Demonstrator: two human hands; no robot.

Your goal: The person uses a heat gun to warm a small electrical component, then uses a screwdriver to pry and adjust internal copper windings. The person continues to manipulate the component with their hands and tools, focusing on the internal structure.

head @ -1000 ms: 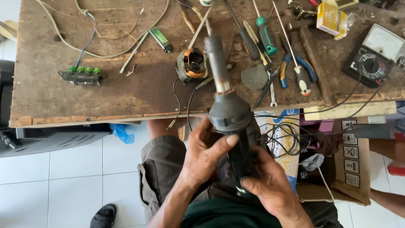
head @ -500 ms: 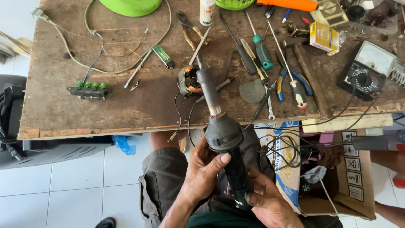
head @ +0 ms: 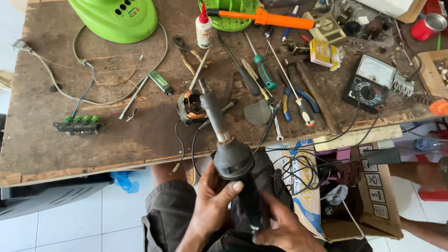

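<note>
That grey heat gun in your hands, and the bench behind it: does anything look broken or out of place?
The heat gun looks whole. Odd is the bare motor core with exposed copper windings lying loose on the wooden bench, its wires dangling over the front edge, and tools scattered around it.

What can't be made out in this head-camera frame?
- Lower end of the hot-air gun: covered by the right hand and cut off by the bottom edge.
- Left hand: its palm side is hidden against the gun body.
- Green housing: cropped by the top edge.
- Multimeter dial setting: too small to read.
- Cardboard box contents: hidden under tangled cables.
</note>
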